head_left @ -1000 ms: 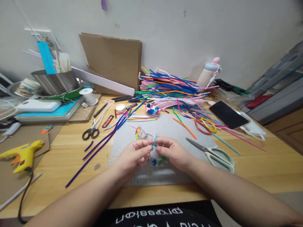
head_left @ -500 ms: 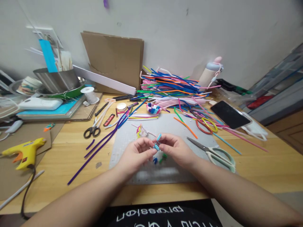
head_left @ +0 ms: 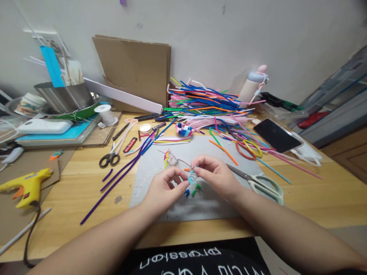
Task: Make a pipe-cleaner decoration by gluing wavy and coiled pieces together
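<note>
Above the grey mat [head_left: 155,164], a small light-blue pipe cleaner piece [head_left: 191,178] with thin wire-like loops is pinched between my hands. My left hand [head_left: 168,188] grips its lower left side between thumb and forefinger. From the upper right, the fingertips of my right hand [head_left: 214,175] close on its other end. Just below lie a short blue piece [head_left: 187,193] and a curled green piece [head_left: 196,189]. Beyond my fingers rests a small pink, yellow and white pipe cleaner shape [head_left: 169,158] with a thin stem. A bit of orange [head_left: 187,169] shows behind the fingertips.
Large scissors [head_left: 265,187] lie beside my right forearm. A big pile of pipe cleaners [head_left: 209,105] fills the back, near a phone [head_left: 277,135]. Purple pipe cleaners [head_left: 120,177], black scissors [head_left: 109,159] and a yellow glue gun [head_left: 31,187] are at left.
My right hand has shifted slightly up and away from my left, and the light-blue piece now shows drawn-out loops between them. The whole view has moved slightly.
</note>
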`<state>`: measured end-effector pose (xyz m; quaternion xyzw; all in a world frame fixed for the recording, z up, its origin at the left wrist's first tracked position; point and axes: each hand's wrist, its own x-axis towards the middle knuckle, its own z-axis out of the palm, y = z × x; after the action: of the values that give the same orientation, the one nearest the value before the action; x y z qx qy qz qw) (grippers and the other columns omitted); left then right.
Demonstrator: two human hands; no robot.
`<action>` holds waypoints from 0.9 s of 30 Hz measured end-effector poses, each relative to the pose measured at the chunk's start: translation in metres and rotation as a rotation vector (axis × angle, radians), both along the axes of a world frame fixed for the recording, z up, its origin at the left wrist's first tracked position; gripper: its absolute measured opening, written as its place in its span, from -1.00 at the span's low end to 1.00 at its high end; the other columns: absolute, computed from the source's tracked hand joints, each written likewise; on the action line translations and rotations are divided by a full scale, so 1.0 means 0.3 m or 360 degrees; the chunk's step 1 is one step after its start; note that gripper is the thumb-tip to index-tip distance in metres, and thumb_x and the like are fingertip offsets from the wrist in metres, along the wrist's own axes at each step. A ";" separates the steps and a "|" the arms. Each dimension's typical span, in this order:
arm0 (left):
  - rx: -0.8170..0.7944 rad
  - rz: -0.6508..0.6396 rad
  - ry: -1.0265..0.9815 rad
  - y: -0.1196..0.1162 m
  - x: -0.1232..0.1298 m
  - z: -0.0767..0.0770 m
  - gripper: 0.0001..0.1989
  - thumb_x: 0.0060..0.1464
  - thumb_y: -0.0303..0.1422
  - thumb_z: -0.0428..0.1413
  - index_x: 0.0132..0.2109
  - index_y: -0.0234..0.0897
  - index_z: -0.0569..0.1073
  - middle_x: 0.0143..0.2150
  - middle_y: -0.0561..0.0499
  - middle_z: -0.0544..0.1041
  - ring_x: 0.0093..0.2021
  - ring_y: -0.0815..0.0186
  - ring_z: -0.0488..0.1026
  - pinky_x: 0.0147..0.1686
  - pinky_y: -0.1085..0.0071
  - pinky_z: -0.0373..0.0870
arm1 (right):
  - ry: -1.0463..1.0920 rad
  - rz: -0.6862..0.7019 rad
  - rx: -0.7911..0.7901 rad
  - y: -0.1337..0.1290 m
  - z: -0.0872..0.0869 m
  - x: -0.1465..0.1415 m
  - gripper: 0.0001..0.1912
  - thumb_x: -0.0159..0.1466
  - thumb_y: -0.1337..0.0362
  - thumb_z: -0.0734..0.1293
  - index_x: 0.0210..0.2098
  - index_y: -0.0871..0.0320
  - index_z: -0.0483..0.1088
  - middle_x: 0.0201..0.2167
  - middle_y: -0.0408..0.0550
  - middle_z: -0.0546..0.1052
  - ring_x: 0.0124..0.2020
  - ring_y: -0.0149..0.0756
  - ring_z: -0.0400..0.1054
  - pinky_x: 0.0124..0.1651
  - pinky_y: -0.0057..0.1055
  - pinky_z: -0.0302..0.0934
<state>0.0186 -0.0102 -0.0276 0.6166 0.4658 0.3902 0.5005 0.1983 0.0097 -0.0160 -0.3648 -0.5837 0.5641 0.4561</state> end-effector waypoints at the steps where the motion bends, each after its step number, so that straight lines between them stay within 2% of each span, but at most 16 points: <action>1: 0.0074 -0.0006 0.0075 -0.001 -0.001 -0.003 -0.90 -0.03 -0.37 0.15 -0.32 -0.30 0.44 -0.42 0.04 0.45 -0.47 0.42 0.35 -0.53 0.51 0.24 | -0.0019 0.0010 0.0008 -0.001 -0.002 -0.001 -0.89 0.16 0.24 0.38 -0.39 0.14 0.41 -0.44 -0.16 0.41 -0.38 -0.40 0.27 -0.28 -0.43 0.18; 5: 0.0241 -0.0037 0.0222 -0.005 -0.002 -0.010 -0.94 -0.02 -0.46 0.12 -0.32 -0.28 0.45 -0.39 0.06 0.47 -0.45 0.43 0.35 -0.53 0.54 0.24 | -0.0086 0.0072 0.0058 -0.001 -0.015 -0.001 -0.90 0.20 0.24 0.35 -0.38 0.14 0.38 -0.44 -0.17 0.39 -0.40 -0.40 0.25 -0.31 -0.43 0.16; 12: 0.0276 -0.0060 0.0271 0.002 0.002 -0.017 -0.85 -0.01 -0.48 0.10 -0.24 -0.26 0.49 -0.39 0.06 0.49 -0.47 0.44 0.36 -0.53 0.55 0.25 | -0.0160 0.0084 0.0135 -0.004 -0.024 0.001 -0.89 0.22 0.24 0.32 -0.36 0.15 0.37 -0.42 -0.15 0.38 -0.39 -0.38 0.24 -0.31 -0.41 0.14; 17: 0.0344 -0.0074 0.0228 0.006 -0.002 -0.026 -0.92 0.01 -0.46 0.11 -0.31 -0.27 0.50 -0.42 0.05 0.48 -0.46 0.42 0.36 -0.51 0.53 0.26 | -0.0158 0.0084 0.0129 -0.005 -0.025 0.002 -0.89 0.22 0.23 0.33 -0.36 0.14 0.38 -0.42 -0.15 0.39 -0.39 -0.38 0.25 -0.31 -0.40 0.15; 22: 0.0369 -0.0053 0.0277 -0.001 0.002 -0.017 -0.96 0.00 -0.47 0.10 -0.35 -0.28 0.45 -0.42 0.05 0.46 -0.46 0.42 0.35 -0.54 0.54 0.23 | -0.0079 -0.0045 0.0132 -0.002 -0.020 0.000 -0.89 0.19 0.23 0.36 -0.38 0.14 0.38 -0.46 -0.16 0.40 -0.40 -0.38 0.25 -0.31 -0.41 0.17; 27: 0.0422 -0.0161 0.0326 -0.006 0.007 -0.002 -0.94 0.02 -0.47 0.07 -0.40 -0.28 0.41 -0.41 0.03 0.46 -0.44 0.40 0.35 -0.50 0.51 0.25 | 0.0032 -0.0259 0.0163 0.006 -0.006 0.010 -0.87 0.15 0.21 0.39 -0.41 0.12 0.39 -0.48 -0.18 0.39 -0.45 -0.40 0.24 -0.37 -0.43 0.16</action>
<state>0.0207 -0.0120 -0.0281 0.7364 0.4272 0.3576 0.3838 0.2013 0.0113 -0.0177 -0.3816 -0.5754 0.4982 0.5245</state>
